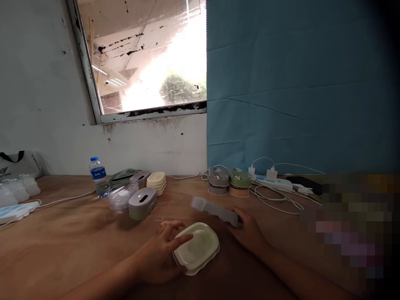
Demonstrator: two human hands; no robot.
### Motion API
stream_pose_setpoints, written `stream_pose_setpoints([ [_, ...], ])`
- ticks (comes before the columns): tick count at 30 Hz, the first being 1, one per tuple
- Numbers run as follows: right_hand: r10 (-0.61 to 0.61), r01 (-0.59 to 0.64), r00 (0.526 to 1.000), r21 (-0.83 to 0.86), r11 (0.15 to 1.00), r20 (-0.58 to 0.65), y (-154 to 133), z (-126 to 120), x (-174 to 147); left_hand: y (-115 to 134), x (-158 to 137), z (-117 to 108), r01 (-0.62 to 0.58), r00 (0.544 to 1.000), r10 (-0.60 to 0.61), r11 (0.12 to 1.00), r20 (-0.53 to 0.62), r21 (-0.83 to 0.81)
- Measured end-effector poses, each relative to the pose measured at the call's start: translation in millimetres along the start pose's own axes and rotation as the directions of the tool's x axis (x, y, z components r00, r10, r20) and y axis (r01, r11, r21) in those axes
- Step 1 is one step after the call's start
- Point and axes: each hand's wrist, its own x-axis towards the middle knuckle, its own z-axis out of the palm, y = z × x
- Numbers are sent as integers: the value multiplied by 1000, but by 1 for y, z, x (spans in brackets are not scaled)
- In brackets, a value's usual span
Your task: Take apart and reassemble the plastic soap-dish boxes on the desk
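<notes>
A shallow cream plastic container with rounded corners lies tilted just in front of me, at the lower middle. My left hand grips it by its left side, index finger over the rim and thumb low at the near edge. Off to its right, my right hand is closed around one end of a long, pale translucent plastic piece. That piece is smeared by motion and points away to the left above the wooden table. Its exact kind cannot be made out.
Behind my left hand stand a grey-and-green box, clear bowls, stacked cream lids and a water bottle. Two round-cornered boxes are by the wall. A power strip with cables lies right; milky bottles stand left.
</notes>
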Motion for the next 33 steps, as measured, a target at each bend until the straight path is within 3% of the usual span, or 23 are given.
stream_pose_setpoints([
  [5,199,-180,969,133,975,-150,10,-3,10,2,-1,2,-50,997,53,997,55,-52],
  [11,292,-257,952,274,927,-94,19,-1,14,-2,0,12,-22,999,25,998,35,-65],
  [18,342,-289,937,395,872,-70,16,-1,15,-16,6,21,56,997,-52,995,-57,78],
  [26,280,-227,958,436,871,-61,11,-4,14,-62,47,31,179,972,-153,974,-177,140],
  [33,147,-127,989,394,910,-20,20,1,14,-55,72,47,155,980,-139,982,-144,107],
])
